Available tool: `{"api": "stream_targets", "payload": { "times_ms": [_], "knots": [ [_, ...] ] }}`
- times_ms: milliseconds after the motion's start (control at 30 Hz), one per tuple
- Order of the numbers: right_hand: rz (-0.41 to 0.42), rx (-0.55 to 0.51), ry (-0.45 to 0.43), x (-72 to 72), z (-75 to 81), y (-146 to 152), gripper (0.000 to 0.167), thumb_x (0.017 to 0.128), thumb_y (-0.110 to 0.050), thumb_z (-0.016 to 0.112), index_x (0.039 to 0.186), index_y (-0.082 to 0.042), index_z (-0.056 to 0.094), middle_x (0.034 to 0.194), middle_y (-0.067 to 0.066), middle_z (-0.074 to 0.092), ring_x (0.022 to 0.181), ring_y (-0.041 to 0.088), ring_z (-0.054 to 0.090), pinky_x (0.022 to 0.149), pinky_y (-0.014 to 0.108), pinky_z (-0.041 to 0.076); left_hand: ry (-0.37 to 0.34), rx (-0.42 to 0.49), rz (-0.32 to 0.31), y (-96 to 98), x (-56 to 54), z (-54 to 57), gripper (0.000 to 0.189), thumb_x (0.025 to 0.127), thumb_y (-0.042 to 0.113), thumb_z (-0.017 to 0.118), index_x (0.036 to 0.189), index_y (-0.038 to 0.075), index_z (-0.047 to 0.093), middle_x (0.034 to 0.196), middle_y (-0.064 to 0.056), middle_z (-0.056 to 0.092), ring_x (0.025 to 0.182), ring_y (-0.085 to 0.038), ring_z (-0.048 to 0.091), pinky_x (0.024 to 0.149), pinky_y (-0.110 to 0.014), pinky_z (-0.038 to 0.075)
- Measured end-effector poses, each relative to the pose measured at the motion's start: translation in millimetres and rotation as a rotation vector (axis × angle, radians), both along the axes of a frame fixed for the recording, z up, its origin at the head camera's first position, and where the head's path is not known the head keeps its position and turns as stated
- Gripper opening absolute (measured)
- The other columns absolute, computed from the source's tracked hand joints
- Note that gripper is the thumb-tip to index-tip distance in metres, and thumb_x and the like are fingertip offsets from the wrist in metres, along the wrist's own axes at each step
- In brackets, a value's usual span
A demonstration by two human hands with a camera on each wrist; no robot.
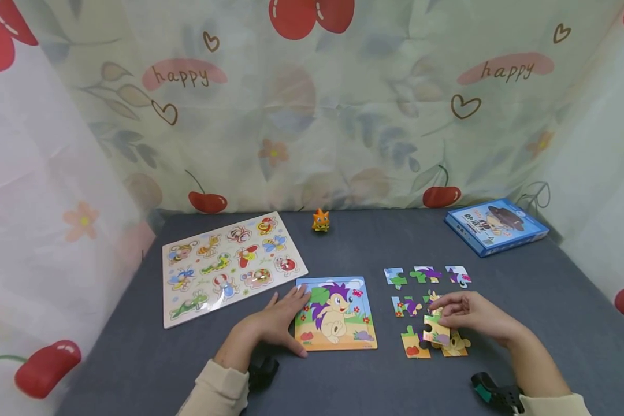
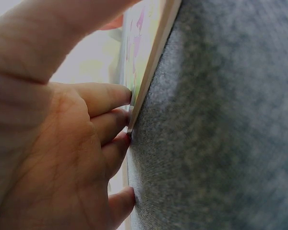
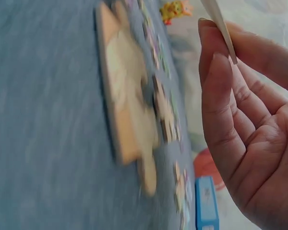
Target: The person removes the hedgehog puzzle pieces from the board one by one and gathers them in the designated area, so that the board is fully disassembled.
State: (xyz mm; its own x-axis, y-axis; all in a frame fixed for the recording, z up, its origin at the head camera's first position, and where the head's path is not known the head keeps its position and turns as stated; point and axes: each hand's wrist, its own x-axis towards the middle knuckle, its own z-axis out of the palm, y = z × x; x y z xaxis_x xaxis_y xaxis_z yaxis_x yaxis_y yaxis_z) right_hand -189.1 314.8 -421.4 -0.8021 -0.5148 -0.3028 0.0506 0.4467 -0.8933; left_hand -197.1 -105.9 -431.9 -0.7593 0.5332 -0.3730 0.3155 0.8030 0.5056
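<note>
A square hedgehog puzzle board lies flat on the dark cloth. Along its left edge rests my left hand, fingers spread, fingertips at the rim; the left wrist view shows those fingers against the board's thin side. My right hand pinches a jigsaw piece between thumb and fingers, raised over the loose pieces. Edge-on, the held piece appears in the right wrist view. Beneath it are a yellow-orange piece and a piece with a red shape, partly overlapped in the head view.
More loose jigsaw pieces lie in rows right of the board. A larger insect peg board sits at the back left, its corner close to the hedgehog board. An orange toy figure stands at the back; a blue box lies back right.
</note>
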Motion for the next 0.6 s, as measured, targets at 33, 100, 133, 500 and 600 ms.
{"api": "stream_targets", "payload": {
  "times_ms": [33,100,133,500,600],
  "knots": [
    [-0.013,-0.001,-0.003,0.9,-0.8,3.1,0.042,0.091,-0.019,0.060,0.118,0.012,0.051,0.085,-0.002,0.064,0.075,0.007,0.060,0.070,0.027,0.054,0.000,0.002,0.000,0.0,0.2,0.3,0.111,0.064,0.048,0.081,0.149,0.012,0.020,0.158,-0.006,0.008,0.146,-0.025,0.001,0.115,-0.056,0.000],
    [-0.036,0.003,-0.007,2.7,-2.7,9.8,0.040,0.090,-0.018,0.061,0.115,0.012,0.051,0.085,-0.004,0.065,0.075,0.006,0.061,0.070,0.027,0.054,0.001,0.006,-0.001,-0.2,0.6,0.8,0.111,0.064,0.048,0.081,0.150,0.012,0.020,0.158,-0.006,0.007,0.146,-0.024,0.001,0.115,-0.056,-0.001],
    [-0.043,0.007,-0.007,3.6,-3.6,13.3,0.039,0.090,-0.019,0.060,0.114,0.012,0.051,0.085,-0.004,0.066,0.076,0.006,0.061,0.070,0.027,0.054,0.001,0.008,-0.002,-0.4,0.9,0.9,0.111,0.064,0.047,0.081,0.150,0.012,0.019,0.158,-0.005,0.007,0.146,-0.024,0.001,0.115,-0.056,-0.001],
    [-0.093,0.080,-0.004,9.3,-7.1,46.1,0.044,0.093,-0.020,0.056,0.122,0.013,0.051,0.096,-0.005,0.066,0.081,0.005,0.059,0.069,0.024,0.052,0.001,0.005,-0.004,-1.7,-0.3,-1.3,0.112,0.064,0.048,0.081,0.150,0.014,0.018,0.159,-0.004,0.004,0.146,-0.023,-0.001,0.115,-0.055,-0.002],
    [-0.116,0.102,-0.007,10.5,-7.4,54.0,0.045,0.093,-0.020,0.056,0.124,0.013,0.050,0.097,-0.007,0.066,0.081,0.005,0.059,0.069,0.024,0.051,0.003,0.001,-0.004,-1.9,-1.0,-2.9,0.112,0.064,0.049,0.081,0.150,0.015,0.018,0.159,-0.004,0.005,0.146,-0.023,-0.001,0.115,-0.055,-0.002]
  ]
}}
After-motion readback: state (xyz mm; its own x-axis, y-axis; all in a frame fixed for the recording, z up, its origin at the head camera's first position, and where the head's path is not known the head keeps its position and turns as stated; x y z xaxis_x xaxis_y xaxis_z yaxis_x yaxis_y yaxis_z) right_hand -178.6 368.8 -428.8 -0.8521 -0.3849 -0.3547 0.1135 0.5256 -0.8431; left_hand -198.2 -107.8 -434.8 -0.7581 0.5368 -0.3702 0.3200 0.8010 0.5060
